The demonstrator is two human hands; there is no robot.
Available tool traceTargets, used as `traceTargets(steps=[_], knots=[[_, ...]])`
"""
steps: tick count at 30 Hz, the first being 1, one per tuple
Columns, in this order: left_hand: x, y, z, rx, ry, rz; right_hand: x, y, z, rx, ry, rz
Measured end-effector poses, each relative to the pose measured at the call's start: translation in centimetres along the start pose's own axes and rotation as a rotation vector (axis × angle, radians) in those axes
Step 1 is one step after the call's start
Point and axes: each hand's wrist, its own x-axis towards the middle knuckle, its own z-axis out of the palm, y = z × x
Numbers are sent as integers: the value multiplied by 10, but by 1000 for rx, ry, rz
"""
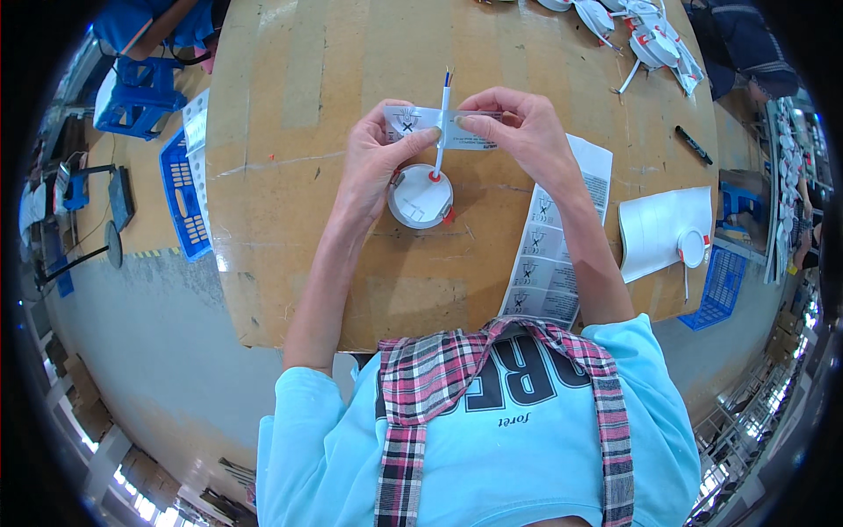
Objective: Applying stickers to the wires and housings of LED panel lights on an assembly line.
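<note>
The left hand (371, 156) and the right hand (531, 133) meet over the table (290, 220), and between them they stretch 1 label (413, 121). The left thumb lies on the front of the label, its tip right by the cable (441, 154), with the fingers behind the left end. The right thumb and forefinger pinch the other end. The label shows on both sides of the white cable, which stands up from a round white lamp (420, 200) and ends in thin bare-tipped wires (449, 77). The lamp lies on the table, just below the hands and nearer the left hand, with red parts at the cable's base and on its lower right edge.

A strip of printed stickers (549, 250) lies partly under the right forearm. Farther right, a white sheet (654, 220) has a smaller round lamp (692, 248) at its edge, and a black marker (694, 145) lies above it. More lamps (654, 46) are heaped at the table's far right corner. There are 2 blue baskets, 1 by the left edge (180, 198) and 1 by the right (720, 285). A blue stool (145, 98) stands at the upper left, near another person in blue (140, 31).
</note>
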Motion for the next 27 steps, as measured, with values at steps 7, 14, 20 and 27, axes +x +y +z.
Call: traceTargets(steps=[7, 14, 20, 27], knots=[[-1, 3, 3, -90, -25, 22, 1, 3, 0, 16, 15, 0], [-1, 2, 2, -102, -58, 4, 1, 12, -3, 21, -25, -6], [3, 4, 3, -12, -78, -68, 2, 5, -5, -315, 103, -249], [3, 1, 1, 19, -123, -48, 17, -1, -12, -201, -206, -190]])
